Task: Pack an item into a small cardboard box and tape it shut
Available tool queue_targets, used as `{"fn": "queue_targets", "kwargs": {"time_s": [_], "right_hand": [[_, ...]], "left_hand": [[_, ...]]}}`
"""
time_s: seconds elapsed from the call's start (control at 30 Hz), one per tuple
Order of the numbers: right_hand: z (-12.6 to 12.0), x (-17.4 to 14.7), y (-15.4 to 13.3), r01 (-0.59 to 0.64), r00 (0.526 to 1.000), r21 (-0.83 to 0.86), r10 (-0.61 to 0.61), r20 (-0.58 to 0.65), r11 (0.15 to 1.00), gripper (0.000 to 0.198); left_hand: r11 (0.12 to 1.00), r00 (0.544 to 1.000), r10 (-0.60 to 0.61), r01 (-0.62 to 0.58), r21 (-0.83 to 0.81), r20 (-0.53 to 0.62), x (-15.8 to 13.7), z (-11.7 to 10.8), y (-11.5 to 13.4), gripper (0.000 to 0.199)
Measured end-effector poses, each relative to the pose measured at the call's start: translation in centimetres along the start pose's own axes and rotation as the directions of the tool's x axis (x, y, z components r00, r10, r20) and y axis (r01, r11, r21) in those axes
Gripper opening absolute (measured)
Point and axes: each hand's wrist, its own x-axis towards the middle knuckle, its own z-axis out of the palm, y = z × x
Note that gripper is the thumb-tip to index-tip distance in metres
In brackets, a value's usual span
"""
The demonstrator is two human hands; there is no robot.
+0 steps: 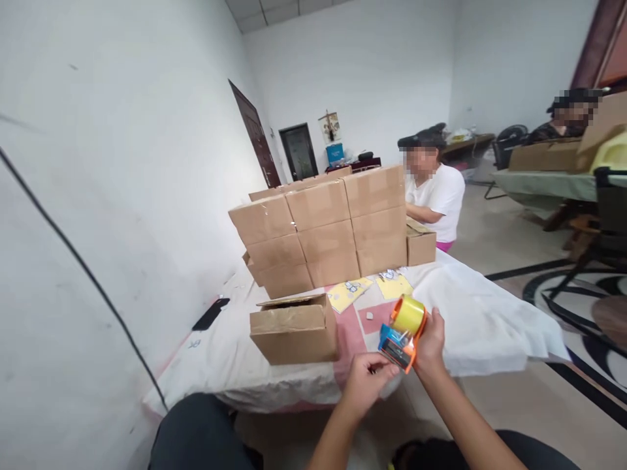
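My right hand (pixel 432 343) is wrapped round an orange tape dispenser (pixel 420 331) that carries a yellow-looking roll of tape (pixel 409 314). The dispenser has a blue part and a dark part at its lower end, tilted toward my left hand (pixel 365 385). The fingers of that hand are pinched together right by this lower end; what is between them is too small to make out. Just beyond my left hand, a cardboard box (pixel 296 331) stands on the cloth-covered table (pixel 470 326). Its top flaps look not fully flat, with a dark gap along the far side.
Stacked cardboard boxes (pixel 326 232) form a wall across the table's far part, with another box (pixel 421 245) at their right end. Yellow printed sheets (pixel 349 294) and a black phone-like object (pixel 211 314) lie on the cloth. A person in white (pixel 438 196) sits behind the boxes.
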Motion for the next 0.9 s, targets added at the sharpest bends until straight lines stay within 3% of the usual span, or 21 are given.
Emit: {"fn": "queue_targets", "kwargs": {"time_s": [0.1,0.23,0.37,0.53,0.73,0.9], "right_hand": [[0.1,-0.1,0.1,-0.139,0.990,0.050,0.138,0.017,0.989,0.032],[0.0,-1.0,1.3,-0.175,0.980,-0.028,0.177,0.093,0.984,0.030],[-0.1,-1.9,1.9,-0.001,0.985,-0.112,0.020,0.170,0.994,0.032],[-0.3,-3.0,0.8,0.317,0.924,-0.303,-0.222,0.311,0.899,0.025],[-0.6,-2.3,0.3,0.288,0.932,-0.306,-0.192,0.308,0.907,0.029],[-1.0,-1.5,1.2,0.354,0.897,-0.374,-0.197,0.396,0.857,0.033]], "left_hand": [[1.000,0.996,0.001,0.000,0.015,-0.085,-0.1,0.3,-1.0,0.042],[1.000,0.978,0.024,-0.023,0.006,-0.208,-0.8,0.2,-1.5,0.048],[0.995,0.974,0.071,-0.053,0.085,-0.215,-0.8,-0.5,-0.1,0.042],[0.990,0.981,0.078,-0.055,0.131,-0.177,-0.4,-0.9,0.6,0.036],[0.992,0.994,0.056,-0.044,0.120,-0.094,-0.7,-0.6,0.6,0.035],[0.996,0.997,0.036,-0.031,0.082,-0.069,-0.7,-1.2,2.2,0.041]]}}
